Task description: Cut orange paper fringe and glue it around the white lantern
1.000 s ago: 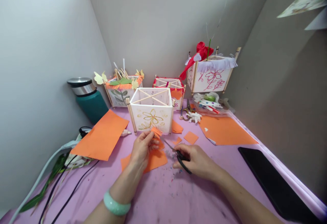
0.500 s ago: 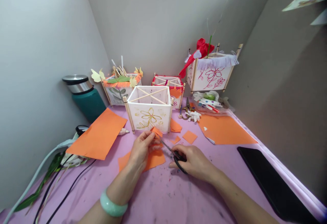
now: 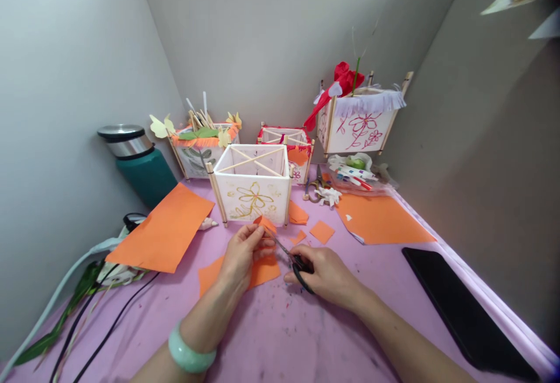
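Near the middle of my view, my left hand (image 3: pixel 242 253) pinches a small orange paper scrap (image 3: pixel 263 223), and my right hand (image 3: pixel 326 275) grips black-handled scissors (image 3: pixel 298 266), tips at the scrap. At twelve o'clock, the white paper lantern (image 3: pixel 251 193) has no orange trim; the lantern (image 3: pixel 201 160) at eleven o'clock does.

A pale grey wall (image 3: pixel 65 109) is rising at 9 o'clock and meeting a smooth back wall (image 3: pixel 262 33) at 12 o'clock. A third wall (image 3: pixel 459 150) is standing at 3 o'clock, fading into brownish shade toward its lower part. Soft light is falling brightest on the upper left. A lilac cloth (image 3: pixel 280 348) is covering the tabletop from 6 o'clock up to the walls, and small specks are speckling it.
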Action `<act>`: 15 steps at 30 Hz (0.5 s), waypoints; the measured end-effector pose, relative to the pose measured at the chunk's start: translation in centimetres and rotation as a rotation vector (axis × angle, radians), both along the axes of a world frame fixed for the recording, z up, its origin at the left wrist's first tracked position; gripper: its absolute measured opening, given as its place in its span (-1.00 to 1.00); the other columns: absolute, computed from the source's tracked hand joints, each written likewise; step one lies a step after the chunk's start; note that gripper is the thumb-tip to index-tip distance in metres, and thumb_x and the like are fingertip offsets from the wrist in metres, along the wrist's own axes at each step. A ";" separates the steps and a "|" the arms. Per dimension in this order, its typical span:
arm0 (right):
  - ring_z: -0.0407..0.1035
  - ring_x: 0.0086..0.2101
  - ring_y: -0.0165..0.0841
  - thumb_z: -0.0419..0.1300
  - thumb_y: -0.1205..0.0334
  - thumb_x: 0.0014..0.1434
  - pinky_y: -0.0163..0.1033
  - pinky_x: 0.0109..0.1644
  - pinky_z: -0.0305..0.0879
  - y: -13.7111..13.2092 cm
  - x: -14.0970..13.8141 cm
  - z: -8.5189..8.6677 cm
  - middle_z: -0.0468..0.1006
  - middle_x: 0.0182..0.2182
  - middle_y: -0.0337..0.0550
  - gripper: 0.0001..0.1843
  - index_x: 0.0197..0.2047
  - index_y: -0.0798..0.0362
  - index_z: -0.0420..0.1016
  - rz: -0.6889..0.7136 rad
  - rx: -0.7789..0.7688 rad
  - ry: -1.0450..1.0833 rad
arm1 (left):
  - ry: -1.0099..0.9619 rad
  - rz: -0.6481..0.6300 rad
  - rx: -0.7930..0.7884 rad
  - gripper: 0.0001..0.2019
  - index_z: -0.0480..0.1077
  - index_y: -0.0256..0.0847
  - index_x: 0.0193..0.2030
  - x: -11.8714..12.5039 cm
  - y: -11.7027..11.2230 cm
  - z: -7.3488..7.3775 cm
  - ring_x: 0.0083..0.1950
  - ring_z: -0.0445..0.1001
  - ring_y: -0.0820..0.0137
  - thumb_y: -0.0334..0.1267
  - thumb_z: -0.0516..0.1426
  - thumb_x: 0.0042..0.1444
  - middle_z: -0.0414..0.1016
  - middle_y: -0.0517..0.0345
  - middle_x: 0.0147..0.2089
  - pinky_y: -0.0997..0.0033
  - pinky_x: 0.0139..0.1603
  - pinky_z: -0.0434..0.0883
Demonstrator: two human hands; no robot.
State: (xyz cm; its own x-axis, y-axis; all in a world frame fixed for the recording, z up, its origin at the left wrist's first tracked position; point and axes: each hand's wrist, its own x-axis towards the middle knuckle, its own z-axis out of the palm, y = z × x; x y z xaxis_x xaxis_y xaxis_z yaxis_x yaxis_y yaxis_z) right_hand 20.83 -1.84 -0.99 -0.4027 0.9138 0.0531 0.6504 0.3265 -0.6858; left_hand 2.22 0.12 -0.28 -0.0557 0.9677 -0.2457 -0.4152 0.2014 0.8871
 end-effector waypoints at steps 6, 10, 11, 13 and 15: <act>0.21 -0.51 -0.45 0.28 -0.04 0.04 -0.39 -0.43 0.04 0.1 0.0 -0.1 0.41 -0.52 -0.30 -0.69 -0.30 0.04 0.49 0.012 0.022 -0.007 | 0.003 0.005 -0.007 -0.85 0.33 -0.28 -0.34 0.0 0.1 0.0 -0.48 0.52 0.45 -0.32 0.24 0.02 0.49 0.16 -0.47 0.52 -0.48 0.48; 0.20 -0.51 -0.45 0.26 -0.07 0.05 -0.39 -0.44 0.03 0.2 0.1 -0.4 0.40 -0.53 -0.31 -0.68 -0.31 0.03 0.49 0.013 0.039 -0.016 | 0.004 0.004 -0.004 -0.84 0.34 -0.28 -0.35 0.0 0.1 0.0 -0.48 0.52 0.45 -0.31 0.25 0.02 0.50 0.15 -0.48 0.52 -0.48 0.47; 0.20 -0.51 -0.45 0.26 -0.07 0.06 -0.39 -0.44 0.03 0.2 0.1 -0.4 0.40 -0.54 -0.31 -0.68 -0.31 0.03 0.49 0.013 0.042 -0.018 | 0.002 0.001 -0.003 -0.84 0.34 -0.28 -0.35 0.0 0.1 0.0 -0.48 0.52 0.45 -0.31 0.25 0.02 0.50 0.15 -0.48 0.53 -0.48 0.47; 0.21 -0.51 -0.45 0.25 -0.07 0.07 -0.39 -0.44 0.02 0.3 0.1 -0.5 0.41 -0.54 -0.31 -0.69 -0.32 0.02 0.49 0.013 0.049 -0.022 | -0.004 -0.003 -0.004 -0.84 0.34 -0.28 -0.35 0.0 0.1 0.0 -0.47 0.53 0.44 -0.30 0.25 0.01 0.50 0.15 -0.49 0.53 -0.49 0.47; 0.22 -0.52 -0.45 0.24 -0.07 0.07 -0.38 -0.45 0.02 0.3 0.0 -0.5 0.42 -0.53 -0.30 -0.69 -0.32 0.02 0.49 0.011 0.057 -0.029 | -0.012 -0.002 -0.010 -0.83 0.35 -0.28 -0.35 0.0 0.0 0.0 -0.48 0.53 0.43 -0.30 0.26 0.00 0.50 0.15 -0.50 0.53 -0.49 0.47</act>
State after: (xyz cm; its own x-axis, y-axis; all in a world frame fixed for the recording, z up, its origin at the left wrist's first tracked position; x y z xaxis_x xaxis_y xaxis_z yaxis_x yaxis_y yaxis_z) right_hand 20.88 -1.53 -1.49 -0.4150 0.9050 0.0932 0.6655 0.3718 -0.6472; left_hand 2.18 0.17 -0.26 -0.0512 0.9654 -0.2556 -0.4252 0.2105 0.8803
